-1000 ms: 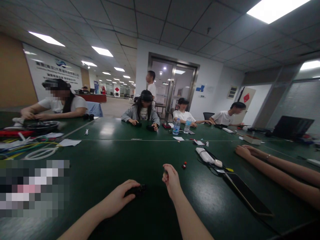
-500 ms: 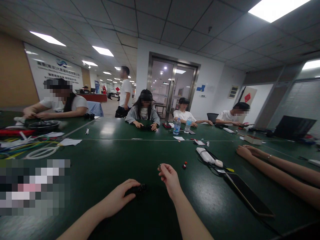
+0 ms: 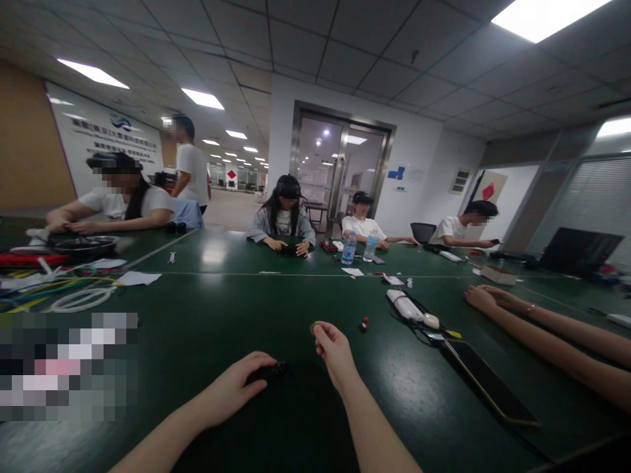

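My left hand (image 3: 241, 384) rests low over the green table (image 3: 236, 309), its fingers and thumb closed round a small black object (image 3: 275, 371). The kind of that dark object cannot be made out; its right end sticks out past my fingertips. Raised a little to the right, my right hand (image 3: 334, 346) pinches a tiny brownish piece (image 3: 312, 328) between thumb and fingers. A small red and dark item (image 3: 364, 324) lies on the table just right of my right hand.
A white power strip (image 3: 405, 305) and a dark tablet-like device (image 3: 493, 381) lie to the right, beside another person's forearms (image 3: 547, 322). Water bottles (image 3: 348, 248) stand farther back. Coiled cables (image 3: 81, 300) are at the left. Several people sit across the table.
The brownish piece in my right hand shows more clearly now; both hands have hardly moved. A person walking in the background has moved left.
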### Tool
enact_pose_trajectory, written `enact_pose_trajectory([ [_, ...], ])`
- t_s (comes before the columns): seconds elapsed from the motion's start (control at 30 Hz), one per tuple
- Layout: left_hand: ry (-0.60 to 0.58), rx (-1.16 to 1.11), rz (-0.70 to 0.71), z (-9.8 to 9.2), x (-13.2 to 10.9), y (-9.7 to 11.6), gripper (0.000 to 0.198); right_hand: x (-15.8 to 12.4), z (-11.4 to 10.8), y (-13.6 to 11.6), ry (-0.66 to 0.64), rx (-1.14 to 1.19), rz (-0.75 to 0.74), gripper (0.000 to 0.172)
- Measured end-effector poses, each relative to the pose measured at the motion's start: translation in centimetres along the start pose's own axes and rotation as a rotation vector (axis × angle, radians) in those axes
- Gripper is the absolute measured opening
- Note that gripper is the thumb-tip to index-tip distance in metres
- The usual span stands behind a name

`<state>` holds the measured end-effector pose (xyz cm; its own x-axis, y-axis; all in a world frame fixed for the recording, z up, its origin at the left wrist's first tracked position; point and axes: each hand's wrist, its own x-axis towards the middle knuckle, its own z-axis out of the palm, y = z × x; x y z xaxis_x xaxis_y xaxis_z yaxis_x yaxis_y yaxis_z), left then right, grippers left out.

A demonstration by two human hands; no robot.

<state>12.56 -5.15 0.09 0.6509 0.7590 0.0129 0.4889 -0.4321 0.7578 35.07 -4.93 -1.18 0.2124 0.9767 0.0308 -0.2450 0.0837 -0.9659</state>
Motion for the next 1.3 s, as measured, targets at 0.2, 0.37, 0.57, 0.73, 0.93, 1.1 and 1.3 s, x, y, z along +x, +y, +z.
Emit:
enact_pose_trajectory([
  [0.2,0.034,0.013,-0.022,0.0,-0.1,-0.2,0.040,0.2,0.0,0.3,0.004,-0.091,-0.008,0.034],
  [0.37,0.060,-0.005,-0.056,0.1,-0.2,-0.6,0.045,-0.4,0.4,-0.3,-0.069,-0.291,-0.059,0.030],
  [0.57,0.063,-0.031,-0.071,0.1,-0.3,-0.7,0.047,-1.5,1.3,0.0,-0.319,-0.514,-0.103,0.020],
  [0.73,0.080,-0.010,-0.039,0.2,-0.1,-0.7,0.046,-2.2,2.0,0.0,-0.439,-0.702,-0.133,0.020],
  [0.93,0.088,0.004,-0.039,0.3,-0.1,-0.9,0.048,-2.6,2.4,-0.6,-0.543,-0.921,-0.173,0.018],
  [1.1,0.096,0.030,-0.010,0.3,-0.1,-0.9,0.046,-2.8,2.5,-0.6,-0.574,-0.967,-0.202,0.018],
  [1.3,0.079,0.092,0.030,0.1,-0.3,0.4,0.033,-2.9,2.6,-0.6,-0.574,-0.997,-0.212,0.019],
])
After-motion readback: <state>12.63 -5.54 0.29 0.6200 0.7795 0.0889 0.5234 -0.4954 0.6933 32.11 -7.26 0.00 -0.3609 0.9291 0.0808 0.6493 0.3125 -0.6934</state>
